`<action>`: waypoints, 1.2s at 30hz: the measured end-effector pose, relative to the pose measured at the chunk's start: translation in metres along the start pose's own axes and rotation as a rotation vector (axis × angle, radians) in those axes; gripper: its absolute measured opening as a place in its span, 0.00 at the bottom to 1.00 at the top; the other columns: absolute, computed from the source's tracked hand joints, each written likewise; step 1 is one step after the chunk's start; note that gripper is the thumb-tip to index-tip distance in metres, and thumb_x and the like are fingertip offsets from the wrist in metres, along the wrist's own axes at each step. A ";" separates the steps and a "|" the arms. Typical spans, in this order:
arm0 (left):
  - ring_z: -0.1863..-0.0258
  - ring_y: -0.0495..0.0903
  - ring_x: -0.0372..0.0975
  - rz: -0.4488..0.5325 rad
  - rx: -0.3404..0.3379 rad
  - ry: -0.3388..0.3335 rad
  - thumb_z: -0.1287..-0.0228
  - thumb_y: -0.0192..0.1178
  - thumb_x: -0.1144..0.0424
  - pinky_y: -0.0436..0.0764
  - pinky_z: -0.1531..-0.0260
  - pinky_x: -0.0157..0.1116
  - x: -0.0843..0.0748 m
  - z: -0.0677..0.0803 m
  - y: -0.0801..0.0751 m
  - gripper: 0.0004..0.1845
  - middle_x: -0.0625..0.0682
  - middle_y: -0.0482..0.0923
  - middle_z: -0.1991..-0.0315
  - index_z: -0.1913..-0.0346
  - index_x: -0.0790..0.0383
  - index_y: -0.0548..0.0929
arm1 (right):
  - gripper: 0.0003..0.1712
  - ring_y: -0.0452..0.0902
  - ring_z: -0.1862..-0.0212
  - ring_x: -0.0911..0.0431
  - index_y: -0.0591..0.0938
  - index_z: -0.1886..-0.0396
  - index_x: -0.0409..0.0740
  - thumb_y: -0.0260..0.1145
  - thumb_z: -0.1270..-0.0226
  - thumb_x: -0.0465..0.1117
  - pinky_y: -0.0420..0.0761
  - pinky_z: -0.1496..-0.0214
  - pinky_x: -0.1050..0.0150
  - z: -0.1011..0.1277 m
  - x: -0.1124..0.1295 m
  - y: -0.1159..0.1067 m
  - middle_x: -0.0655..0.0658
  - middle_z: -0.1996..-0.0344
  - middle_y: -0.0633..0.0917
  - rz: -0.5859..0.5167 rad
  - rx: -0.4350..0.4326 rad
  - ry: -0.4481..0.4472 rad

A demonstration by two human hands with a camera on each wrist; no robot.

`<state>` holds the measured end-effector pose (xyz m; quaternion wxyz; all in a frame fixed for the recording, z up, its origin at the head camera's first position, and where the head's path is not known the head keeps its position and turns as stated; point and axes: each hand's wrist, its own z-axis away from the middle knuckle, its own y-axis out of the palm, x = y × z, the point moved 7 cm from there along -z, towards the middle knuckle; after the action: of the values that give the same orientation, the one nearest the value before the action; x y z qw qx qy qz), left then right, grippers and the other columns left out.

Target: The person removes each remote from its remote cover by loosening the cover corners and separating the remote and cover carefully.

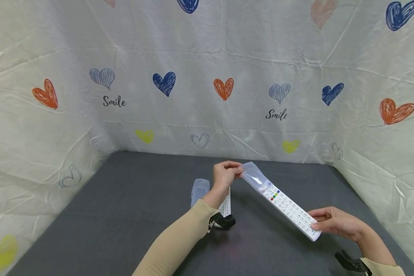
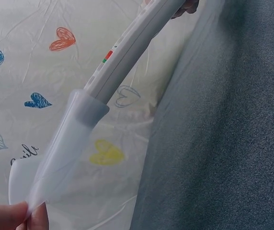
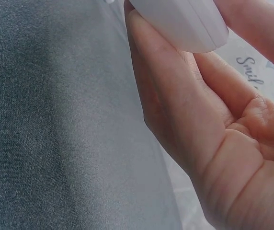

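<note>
A white remote control [image 1: 289, 210] with coloured buttons hangs above the grey table. My right hand [image 1: 332, 222] grips its near end [image 3: 185, 21] between fingers and thumb. A translucent plastic sleeve [image 1: 255, 177] covers only the remote's far tip [image 2: 91, 108]. My left hand [image 1: 225, 174] pinches the sleeve's loose far end [image 2: 29, 196], stretching it away from the remote. A second white remote [image 1: 225, 205] lies on the table under my left wrist, and a second translucent sleeve [image 1: 199, 190] lies beside it on its left.
The grey cloth table [image 1: 124, 214] is walled on three sides by a white sheet with heart prints [image 1: 193, 96]. Black wrist straps [image 1: 222, 221] sit on both forearms.
</note>
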<state>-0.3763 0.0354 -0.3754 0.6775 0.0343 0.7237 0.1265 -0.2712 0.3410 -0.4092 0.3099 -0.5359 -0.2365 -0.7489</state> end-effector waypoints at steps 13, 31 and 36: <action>0.78 0.81 0.36 0.009 -0.022 -0.016 0.48 0.66 0.76 0.85 0.70 0.34 0.003 0.001 -0.001 0.06 0.56 0.82 0.71 0.66 0.69 0.87 | 0.20 0.81 0.53 0.61 0.73 0.40 0.32 0.55 0.30 0.33 0.82 0.51 0.66 0.000 -0.003 -0.001 0.50 0.54 0.85 0.005 -0.009 0.001; 0.79 0.80 0.35 0.023 -0.049 0.008 0.48 0.67 0.74 0.84 0.71 0.32 0.006 0.003 0.003 0.06 0.58 0.83 0.68 0.65 0.69 0.87 | 0.18 0.81 0.54 0.61 0.76 0.42 0.36 0.55 0.31 0.31 0.81 0.51 0.66 0.005 -0.007 -0.007 0.50 0.55 0.86 0.005 -0.009 -0.015; 0.77 0.81 0.36 0.032 -0.095 0.034 0.46 0.65 0.75 0.84 0.71 0.32 0.004 -0.001 -0.007 0.05 0.59 0.83 0.67 0.65 0.68 0.87 | 0.19 0.81 0.53 0.60 0.76 0.42 0.37 0.54 0.31 0.30 0.81 0.51 0.66 0.010 -0.011 -0.007 0.49 0.54 0.86 -0.009 0.016 -0.029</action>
<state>-0.3767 0.0290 -0.3809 0.6640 0.0116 0.7275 0.1723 -0.2672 0.3550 -0.4170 0.3074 -0.5432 -0.2491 -0.7406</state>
